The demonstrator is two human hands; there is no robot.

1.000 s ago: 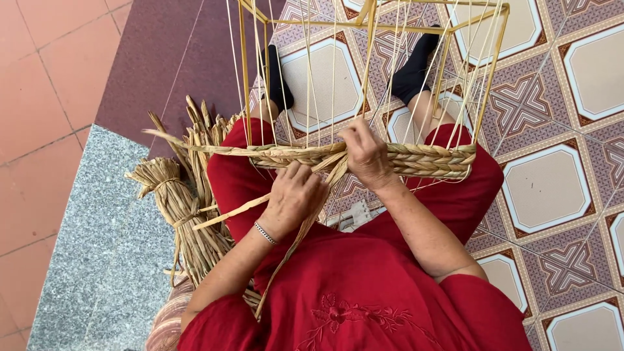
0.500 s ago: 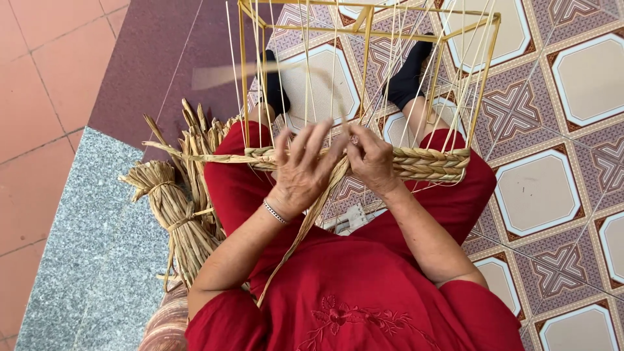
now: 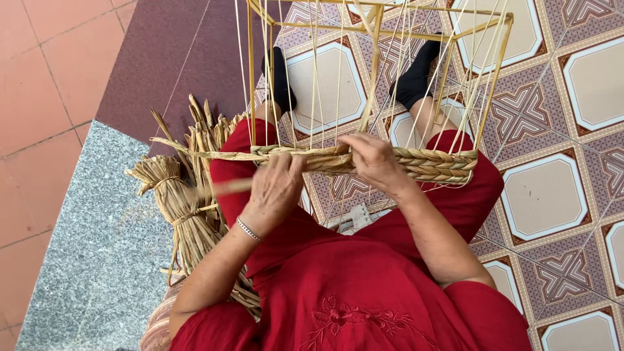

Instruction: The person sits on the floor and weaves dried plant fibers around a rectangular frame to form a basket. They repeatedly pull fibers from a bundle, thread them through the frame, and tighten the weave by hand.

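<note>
Overhead, a seated person in red clothes works at a tall yellow frame (image 3: 374, 26) standing between their knees, over a patterned tile floor (image 3: 559, 195). Thin upright strands (image 3: 315, 78) run down the frame. Across its lower edge lies a woven band (image 3: 429, 164) of plaited straw, level with the knees. Left of the frame, on a grey stone slab (image 3: 84, 260), lies a bundle of straw (image 3: 179, 208), tied round the middle.

The right hand (image 3: 374, 162) is clenched on the band at its middle, pinning the weave. The left hand (image 3: 273, 192), just left of it, grips a loose straw strand (image 3: 214, 188), blurred, which trails out toward the bundle.

Judging from this, the weave goes best if the right hand keeps the last plait pressed tight while the left pulls the strand snug, passing it evenly between the uprights.
</note>
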